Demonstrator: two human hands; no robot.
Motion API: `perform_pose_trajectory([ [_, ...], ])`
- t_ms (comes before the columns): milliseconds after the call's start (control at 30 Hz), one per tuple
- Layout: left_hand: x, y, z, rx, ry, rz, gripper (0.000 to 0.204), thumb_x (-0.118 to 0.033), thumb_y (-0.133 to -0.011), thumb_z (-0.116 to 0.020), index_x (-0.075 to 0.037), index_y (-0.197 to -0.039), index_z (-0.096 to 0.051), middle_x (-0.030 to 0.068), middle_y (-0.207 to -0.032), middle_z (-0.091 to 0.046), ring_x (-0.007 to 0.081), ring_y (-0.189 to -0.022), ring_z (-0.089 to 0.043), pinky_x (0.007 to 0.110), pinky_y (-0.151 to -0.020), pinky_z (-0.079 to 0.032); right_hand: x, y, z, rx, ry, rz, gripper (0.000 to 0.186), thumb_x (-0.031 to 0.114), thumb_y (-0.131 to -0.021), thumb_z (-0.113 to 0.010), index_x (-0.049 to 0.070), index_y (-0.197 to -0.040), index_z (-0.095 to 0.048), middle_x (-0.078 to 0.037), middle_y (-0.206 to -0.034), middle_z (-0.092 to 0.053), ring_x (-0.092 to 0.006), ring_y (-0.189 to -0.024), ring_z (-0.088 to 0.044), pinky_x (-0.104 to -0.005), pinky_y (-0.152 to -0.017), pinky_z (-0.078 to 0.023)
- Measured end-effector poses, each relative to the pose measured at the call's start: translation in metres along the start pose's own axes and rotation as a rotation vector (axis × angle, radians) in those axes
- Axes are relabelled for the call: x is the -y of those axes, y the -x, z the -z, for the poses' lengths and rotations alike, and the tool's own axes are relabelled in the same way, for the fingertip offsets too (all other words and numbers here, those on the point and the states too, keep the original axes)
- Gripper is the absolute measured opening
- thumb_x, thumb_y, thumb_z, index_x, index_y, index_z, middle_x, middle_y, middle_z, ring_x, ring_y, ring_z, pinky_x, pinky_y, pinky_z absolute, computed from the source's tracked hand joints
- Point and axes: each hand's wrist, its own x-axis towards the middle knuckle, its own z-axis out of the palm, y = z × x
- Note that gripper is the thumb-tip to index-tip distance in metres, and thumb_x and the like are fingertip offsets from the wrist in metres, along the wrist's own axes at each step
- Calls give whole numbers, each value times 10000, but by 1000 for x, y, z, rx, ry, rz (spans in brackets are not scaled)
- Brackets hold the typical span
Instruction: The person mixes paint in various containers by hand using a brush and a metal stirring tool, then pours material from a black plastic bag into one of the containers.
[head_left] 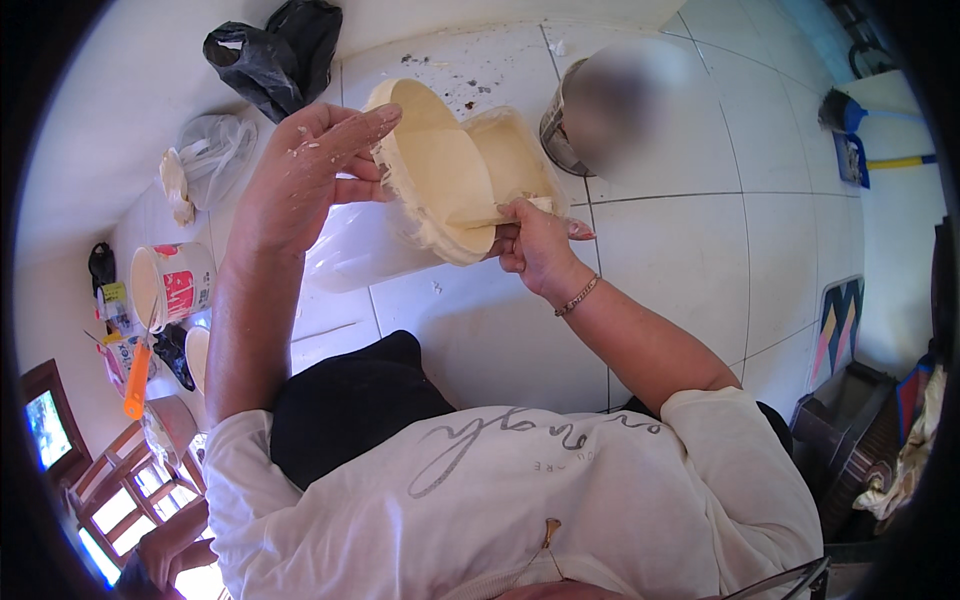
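A white bucket [375, 245], its inside and rim coated with a thick cream-coloured paste, is tilted with its mouth toward the upper right. My left hand [320, 165] is closed on its left rim, thumb over the edge and fingers against the outside; pale specks dot the skin. A cream-coloured rectangular tray [520, 160] lies just beyond the bucket's mouth, partly hidden by it. My right hand [543, 245] is closed beside the bucket's right rim, near the tray's close edge. A pale, paste-smeared piece shows at its thumb; its kind is unclear.
A dark-sided round bucket [570, 120] stands beyond the tray, partly blurred. Black plastic bags [280, 60] and a clear bag [215, 150] lie at the upper left. Another bucket [175, 285] with an orange-handled tool [137, 380] is at left. Crumbs dot the tiles.
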Motion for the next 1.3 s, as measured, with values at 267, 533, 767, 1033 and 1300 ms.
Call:
perform_pose_trajectory([
  [267, 0, 0, 0, -12, -10, 11, 468, -324, -791, -726, 84, -937, -550, 69, -763, -553, 96, -618, -549, 263, -574, -553, 0, 2, -1, -5, -2, 3, 231, 226, -867, -462, 23, -960, -522, -134, -769, -626, -205, -588, -618, -217, -366, -257],
  [533, 0, -1, 2, -16, -38, 21, 499, -345, -772, -739, 85, -942, -551, 72, -764, -548, 107, -611, -561, 265, -586, -550, 0, 3, -1, 21, -6, 10, 234, 221, -873, -459, 21, -978, -522, -133, -783, -635, -205, -585, -622, -218, -360, -255],
  [767, -1, -2, -1, -6, -54, 27, 507, -350, -767, -742, 85, -946, -552, 69, -759, -544, 108, -592, -567, 277, -605, -544, -2, 0, 3, 18, -24, 2, 242, 219, -873, -461, 16, -993, -516, -142, -784, -637, -216, -586, -631, -222, -353, -254],
  [1033, 5, -5, 10, -62, -71, 63, 512, -372, -753, -749, 75, -909, -554, 73, -751, -535, 116, -572, -555, 292, -566, -553, -1, 5, -3, 9, -23, 5, 255, 214, -876, -451, 13, -1021, -513, -154, -807, -641, -235, -612, -641, -221, -359, -262],
  [1300, 25, -10, 32, -87, -221, 146, 290, -233, -784, -728, 6, -861, -584, 20, -645, -542, 72, -505, -510, 217, -483, -456, -6, 7, -6, 83, 18, 82, 354, 224, -870, -451, -37, -1109, -470, -231, -912, -650, -262, -655, -671, -218, -346, -299],
])
